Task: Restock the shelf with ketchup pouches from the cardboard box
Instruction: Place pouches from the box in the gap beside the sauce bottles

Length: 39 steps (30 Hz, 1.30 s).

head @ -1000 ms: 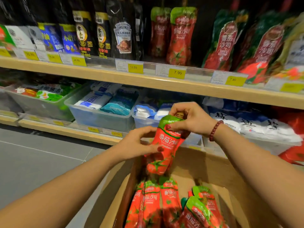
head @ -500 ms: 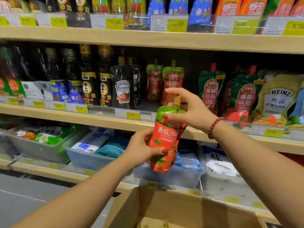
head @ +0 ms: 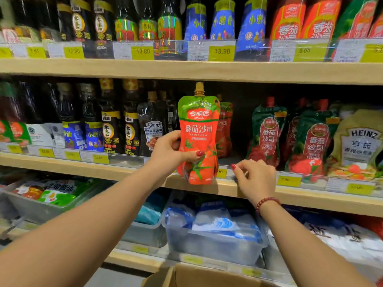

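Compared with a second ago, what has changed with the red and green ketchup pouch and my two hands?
The red and green ketchup pouch rose from just above the brown cardboard box to the middle wooden shelf, upright before matching pouches. The right hand let go of its top and dropped to the shelf's front edge. The left hand still grips its lower part; the rest looks unchanged.

Dark sauce bottles stand above clear plastic bins.
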Motion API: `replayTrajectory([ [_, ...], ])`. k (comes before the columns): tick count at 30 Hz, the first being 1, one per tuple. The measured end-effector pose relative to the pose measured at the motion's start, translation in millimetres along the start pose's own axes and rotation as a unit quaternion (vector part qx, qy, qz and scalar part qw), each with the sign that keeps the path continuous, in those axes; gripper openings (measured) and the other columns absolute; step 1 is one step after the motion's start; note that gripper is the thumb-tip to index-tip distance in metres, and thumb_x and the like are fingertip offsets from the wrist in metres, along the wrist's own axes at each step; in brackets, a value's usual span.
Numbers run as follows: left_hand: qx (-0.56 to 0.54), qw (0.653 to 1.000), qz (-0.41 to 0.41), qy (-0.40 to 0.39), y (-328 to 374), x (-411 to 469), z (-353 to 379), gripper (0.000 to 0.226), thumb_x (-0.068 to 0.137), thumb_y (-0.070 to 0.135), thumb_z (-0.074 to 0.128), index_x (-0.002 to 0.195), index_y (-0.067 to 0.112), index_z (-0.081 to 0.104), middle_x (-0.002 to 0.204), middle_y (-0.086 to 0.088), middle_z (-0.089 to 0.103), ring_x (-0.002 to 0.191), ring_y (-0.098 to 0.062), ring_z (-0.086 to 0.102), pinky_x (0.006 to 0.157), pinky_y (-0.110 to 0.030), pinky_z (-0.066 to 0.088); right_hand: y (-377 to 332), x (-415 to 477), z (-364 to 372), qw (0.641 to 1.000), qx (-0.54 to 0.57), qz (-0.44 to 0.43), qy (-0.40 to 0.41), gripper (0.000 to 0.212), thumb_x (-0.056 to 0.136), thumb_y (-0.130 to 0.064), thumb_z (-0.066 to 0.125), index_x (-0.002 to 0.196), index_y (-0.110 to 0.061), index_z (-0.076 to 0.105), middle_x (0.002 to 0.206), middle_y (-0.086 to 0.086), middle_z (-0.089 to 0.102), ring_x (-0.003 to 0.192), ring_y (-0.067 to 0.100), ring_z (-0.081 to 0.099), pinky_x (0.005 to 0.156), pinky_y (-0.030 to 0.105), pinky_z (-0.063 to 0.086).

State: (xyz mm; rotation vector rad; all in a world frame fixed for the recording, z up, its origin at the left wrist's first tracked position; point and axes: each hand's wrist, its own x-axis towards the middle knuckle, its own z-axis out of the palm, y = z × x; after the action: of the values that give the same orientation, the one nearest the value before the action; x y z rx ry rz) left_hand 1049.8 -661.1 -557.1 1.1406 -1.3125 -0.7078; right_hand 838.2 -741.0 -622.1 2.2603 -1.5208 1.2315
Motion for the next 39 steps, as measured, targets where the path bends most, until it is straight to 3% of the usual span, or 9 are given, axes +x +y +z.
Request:
replayTrajectory([
  [10,-0.023,0.998,-0.065,-0.001,-1.0,57.8,1.6,0.038,0.068,0.012,0.081,0.099,0.023,0.061,0.078,0.005,0.075,0.072,-0.013,0.072,0.051,-0.027,0.055,4.6,-3.4,12.0,0.998,-0.023,-0.020,0.052,0.017,0.085,-0.034,0.060,0.069,-0.032,0.059,0.059,-0.016,0.046,0.063,0.011,0.040,0.065,0.029,0.021],
  [14,0.003,0.998,-0.058,0.039,-7.0,81.5,3.3,0.045,0.070,0.005,0.079,0.108,0.017,0.060,0.089,-0.003,0.072,0.073,-0.013,0.070,0.050,-0.023,0.053,5.4,-3.9,13.7,0.998,-0.022,-0.014,0.049,0.017,0.086,-0.035,0.059,0.069,-0.033,0.059,0.060,-0.017,0.044,0.064,0.011,0.039,0.065,0.028,0.018],
  [18,0.035,0.997,-0.053,0.051,-29.0,90.5,7.1,0.047,0.069,-0.010,0.074,0.106,0.015,0.059,0.095,-0.013,0.070,0.080,-0.020,0.069,0.061,-0.029,0.058,4.9,-5.6,14.4,0.998,-0.022,-0.014,0.052,0.018,0.086,-0.034,0.059,0.068,-0.032,0.057,0.061,-0.014,0.048,0.064,0.013,0.043,0.067,0.029,0.023],
  [21,0.062,0.996,-0.050,0.034,-46.7,91.0,10.2,0.054,0.067,-0.019,0.067,0.110,0.012,0.057,0.103,-0.013,0.067,0.097,-0.026,0.065,0.083,-0.041,0.056,4.4,-6.3,14.9,0.998,-0.027,-0.014,0.055,0.017,0.086,-0.033,0.060,0.069,-0.031,0.057,0.061,-0.015,0.046,0.063,0.012,0.041,0.067,0.028,0.021],
  [26,0.111,0.992,-0.055,0.019,-55.7,96.2,2.9,0.053,0.066,-0.007,0.075,0.108,0.019,0.057,0.103,-0.006,0.068,0.094,-0.022,0.065,0.086,-0.041,0.054,3.0,-7.4,14.4,0.998,-0.027,-0.011,0.058,0.016,0.086,-0.033,0.059,0.070,-0.031,0.057,0.061,-0.015,0.044,0.063,0.011,0.038,0.068,0.027,0.020],
  [30,0.275,0.956,-0.009,0.102,-49.7,83.4,4.4,0.053,0.064,0.022,0.084,0.104,0.022,0.049,0.083,0.008,0.059,0.069,-0.003,0.054,0.054,-0.018,0.043,1.9,-6.8,13.4,0.998,-0.030,-0.010,0.052,0.016,0.086,-0.033,0.058,0.071,-0.031,0.057,0.062,-0.015,0.046,0.064,0.011,0.039,0.069,0.027,0.021],
  [33,0.368,0.913,0.050,0.172,-49.3,69.9,15.7,0.085,0.059,0.039,0.086,0.120,0.023,0.030,0.093,0.000,0.049,0.076,-0.017,0.051,0.062,-0.032,0.049,1.6,-7.2,13.5,0.998,-0.030,-0.008,0.050,0.016,0.086,-0.033,0.057,0.070,-0.032,0.056,0.061,-0.015,0.047,0.064,0.011,0.040,0.069,0.027,0.019],
  [37,0.459,0.881,0.041,0.112,-44.3,66.7,29.5,0.085,0.061,0.039,0.085,0.120,0.031,0.025,0.115,-0.011,0.045,0.094,-0.029,0.056,0.069,-0.037,0.049,1.6,-7.4,12.8,0.998,-0.033,-0.011,0.049,0.016,0.087,-0.033,0.057,0.071,-0.031,0.057,0.062,-0.014,0.049,0.064,0.012,0.042,0.068,0.026,0.018],
  [39,0.490,0.867,0.018,0.090,-43.1,72.5,32.2,0.094,0.066,0.030,0.084,0.134,0.034,0.019,0.126,-0.017,0.042,0.097,-0.031,0.056,0.070,-0.034,0.049,1.2,-7.5,12.5,0.998,-0.033,-0.012,0.050,0.015,0.086,-0.032,0.058,0.071,-0.031,0.057,0.063,-0.014,0.049,0.064,0.012,0.042,0.069,0.026,0.018],
])
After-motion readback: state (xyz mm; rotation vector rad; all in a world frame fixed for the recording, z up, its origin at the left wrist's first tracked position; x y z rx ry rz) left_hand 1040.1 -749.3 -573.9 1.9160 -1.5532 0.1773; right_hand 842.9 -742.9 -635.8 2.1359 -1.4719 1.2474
